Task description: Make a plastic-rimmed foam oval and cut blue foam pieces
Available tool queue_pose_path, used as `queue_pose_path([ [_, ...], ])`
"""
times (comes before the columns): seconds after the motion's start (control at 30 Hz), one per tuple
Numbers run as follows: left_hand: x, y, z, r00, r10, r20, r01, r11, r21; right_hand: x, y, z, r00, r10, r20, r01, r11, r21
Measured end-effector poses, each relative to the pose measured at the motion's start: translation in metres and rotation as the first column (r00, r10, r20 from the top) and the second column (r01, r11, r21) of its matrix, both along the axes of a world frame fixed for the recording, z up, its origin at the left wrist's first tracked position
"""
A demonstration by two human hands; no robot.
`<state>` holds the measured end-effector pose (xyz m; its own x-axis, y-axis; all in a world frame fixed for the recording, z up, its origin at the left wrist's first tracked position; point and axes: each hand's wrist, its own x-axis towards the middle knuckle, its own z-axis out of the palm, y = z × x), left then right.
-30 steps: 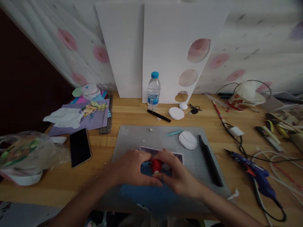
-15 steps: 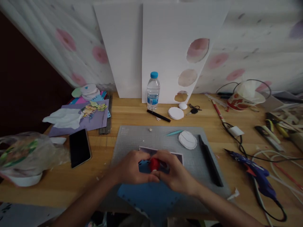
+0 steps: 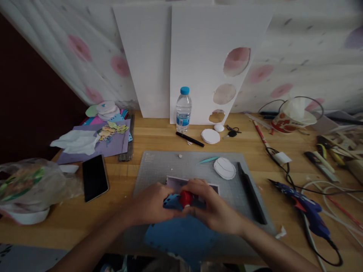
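Observation:
Over the cutting mat (image 3: 159, 166), my left hand (image 3: 153, 206) is closed on the edge of a blue sheet (image 3: 181, 236). The sheet has dark dots along its border, and its lower part hangs past the table's front edge. My right hand (image 3: 212, 206) is closed around a small red object (image 3: 186, 198) with a white underside; its exact kind is not clear. The red object is right at the sheet's upper edge, between my two hands. A purplish rectangular card (image 3: 176, 182) lies on the mat behind my hands, partly covered by them.
On the mat lie a teal tool (image 3: 209, 159), a white foam disc (image 3: 224, 168) and a long black tool (image 3: 252, 194). A glue gun (image 3: 306, 207) with cables is at right. A water bottle (image 3: 183, 109) stands behind; a phone (image 3: 95, 177) and bagged bowl (image 3: 28, 192) are left.
My left hand has shifted slightly left and down. The blue sheet has tilted and moved a little, and more of its dotted edge shows beside the red object.

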<state>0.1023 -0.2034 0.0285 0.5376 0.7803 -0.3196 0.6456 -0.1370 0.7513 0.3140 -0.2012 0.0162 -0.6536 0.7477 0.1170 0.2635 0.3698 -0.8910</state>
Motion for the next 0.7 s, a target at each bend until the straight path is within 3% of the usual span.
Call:
queue_pose_path([
  [0.13, -0.001, -0.003, -0.003, 0.994, 0.042, -0.103, -0.043, 0.999, -0.013, 0.002, -0.001, 0.002, 0.999, 0.004, 0.036, -0.003, 1.0, -0.008],
  [0.3, 0.0, -0.002, 0.001, 0.993, 0.031, -0.118, -0.033, 0.999, -0.014, 0.005, 0.004, 0.005, 0.987, 0.061, 0.145, -0.058, 0.998, -0.028],
  [0.43, 0.001, -0.003, 0.001, 0.989, 0.019, -0.147, -0.019, 1.0, 0.001, 0.007, 0.009, 0.006, 0.987, 0.077, 0.14, -0.073, 0.997, -0.034],
  [0.7, 0.003, -0.007, -0.007, 0.985, -0.023, -0.172, 0.038, 0.996, 0.084, 0.002, 0.01, 0.003, 0.985, 0.064, 0.163, -0.038, 0.987, -0.158],
])
